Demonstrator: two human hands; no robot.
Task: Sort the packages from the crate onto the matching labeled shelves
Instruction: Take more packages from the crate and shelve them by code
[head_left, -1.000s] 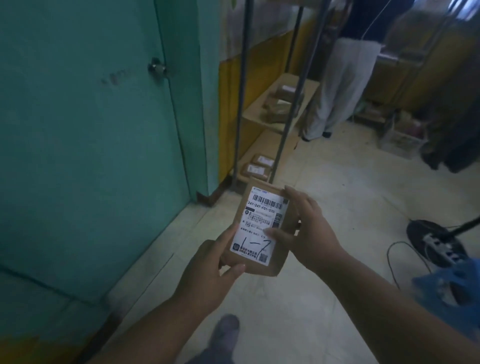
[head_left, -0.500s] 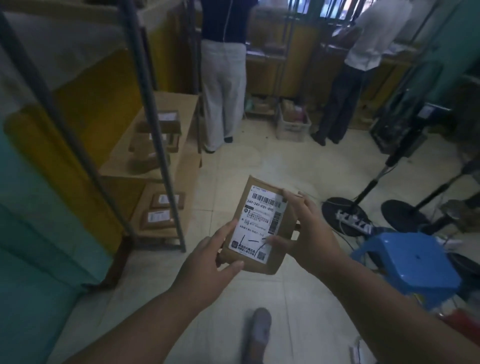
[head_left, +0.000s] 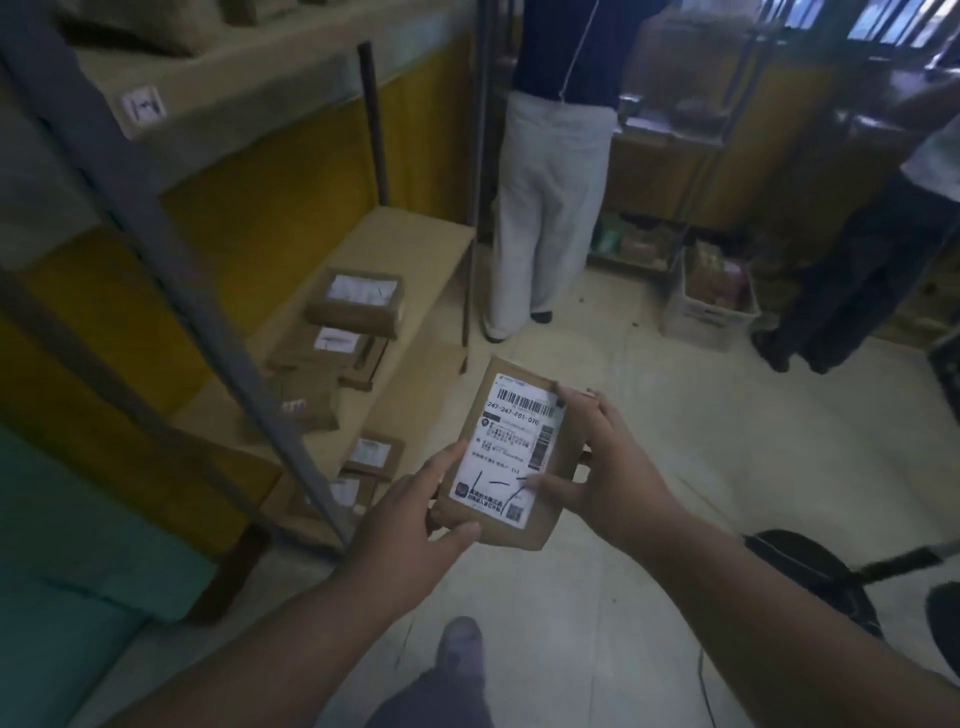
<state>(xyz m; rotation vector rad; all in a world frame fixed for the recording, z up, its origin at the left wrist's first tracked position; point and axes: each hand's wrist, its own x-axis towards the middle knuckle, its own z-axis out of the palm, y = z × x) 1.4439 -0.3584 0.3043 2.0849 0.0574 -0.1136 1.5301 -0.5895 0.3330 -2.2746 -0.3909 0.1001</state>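
One brown package (head_left: 511, 457), label up, pinched between left hand (head_left: 410, 525) and right hand (head_left: 613, 467) over open floor (head_left: 649, 415). Three parcels on middle left shelf (head_left: 415, 239); two below. Far: two people standing.

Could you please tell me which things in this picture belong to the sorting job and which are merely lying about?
Part of the job:
- package, held by left hand and right hand
- shelf with sorted packages
- shelf label

Lying about:
- white crate on the floor
- black stand base
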